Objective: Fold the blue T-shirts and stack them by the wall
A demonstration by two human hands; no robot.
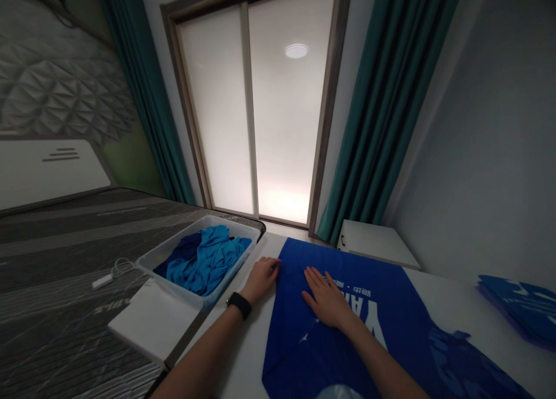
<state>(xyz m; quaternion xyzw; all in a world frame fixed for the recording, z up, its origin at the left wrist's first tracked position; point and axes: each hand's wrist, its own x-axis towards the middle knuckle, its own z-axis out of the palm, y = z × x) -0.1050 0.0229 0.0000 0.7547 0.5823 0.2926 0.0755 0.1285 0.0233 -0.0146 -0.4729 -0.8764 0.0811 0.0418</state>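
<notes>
A dark blue shirt (304, 352) with large white lettering lies spread on the white table (243, 352). My right hand (328, 297) rests flat on it, fingers stretched out, beside the print. At the shirt's left edge, my left hand (262, 278) has its fingers bent together, with the fingertips on the cloth; how much fabric is between them is hard to see. A dark watch (239, 305) sits on my left wrist. Toward the right, part of the shirt lies rumpled.
Left of the table, a clear plastic bin (143, 264) holds crumpled blue clothes (208, 263) above a white box (152, 324). A folded blue stack (521, 309) lies at the table's right. Behind stand a white cabinet (377, 240) and a frosted sliding door (286, 127).
</notes>
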